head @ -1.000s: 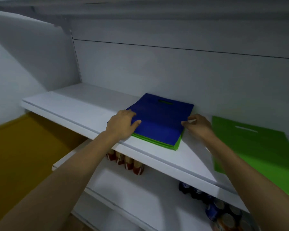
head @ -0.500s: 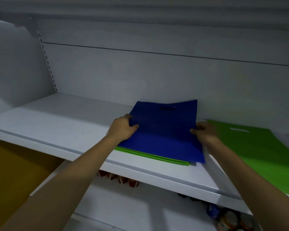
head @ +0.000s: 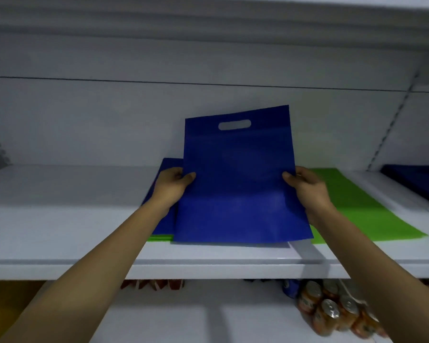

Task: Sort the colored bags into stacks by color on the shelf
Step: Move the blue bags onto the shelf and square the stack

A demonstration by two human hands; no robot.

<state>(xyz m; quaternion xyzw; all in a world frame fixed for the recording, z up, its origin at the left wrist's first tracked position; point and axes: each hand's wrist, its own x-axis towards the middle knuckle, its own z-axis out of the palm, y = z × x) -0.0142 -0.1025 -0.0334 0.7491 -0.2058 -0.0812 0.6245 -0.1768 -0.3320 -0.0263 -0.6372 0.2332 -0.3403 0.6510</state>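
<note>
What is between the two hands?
A flat blue fabric bag with a cut-out handle; the left hand and right hand each grip one side edge. The head view shows it.

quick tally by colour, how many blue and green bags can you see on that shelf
blue: 3 (held blue bag gripped by left hand and right hand, blue bag on the pile, blue one at far right)
green: 2 (green bag lying flat, green edge under the pile)
total: 5 seen; hidden layers cannot be counted
</note>
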